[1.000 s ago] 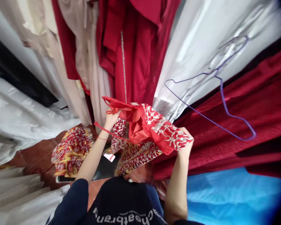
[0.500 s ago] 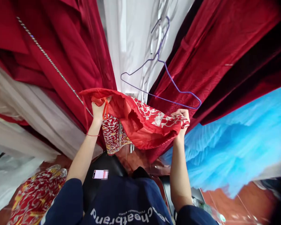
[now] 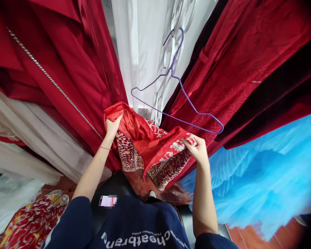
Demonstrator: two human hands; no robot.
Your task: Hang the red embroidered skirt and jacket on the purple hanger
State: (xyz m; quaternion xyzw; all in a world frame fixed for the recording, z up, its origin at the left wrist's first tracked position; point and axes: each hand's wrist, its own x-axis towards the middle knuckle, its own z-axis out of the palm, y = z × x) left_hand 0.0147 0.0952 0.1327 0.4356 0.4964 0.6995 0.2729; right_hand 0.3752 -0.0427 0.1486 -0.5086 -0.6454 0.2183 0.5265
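I hold up a red embroidered garment (image 3: pixel 145 145) with silver and gold patterns, its plain red lining turned towards me. My left hand (image 3: pixel 113 125) grips its upper left edge with closed fingers. My right hand (image 3: pixel 197 148) pinches the embroidered right edge. Just above the garment an empty purple wire hanger (image 3: pixel 176 103) hangs among the clothes.
Hanging clothes crowd all around: dark red dresses (image 3: pixel 235 69) on the right, a red garment with a rhinestone strip (image 3: pixel 54 83) on the left, white plastic-covered gowns (image 3: pixel 150 45) in the middle, blue tulle (image 3: pixel 261 173) at lower right. Another red patterned garment (image 3: pixel 31 221) lies on the floor. A phone (image 3: pixel 107 200) lies on a black seat.
My view swung right, from the left racks to the hanger. The garment sagged lower between my hands, and my right hand dropped and shifted its grip on the embroidered edge.
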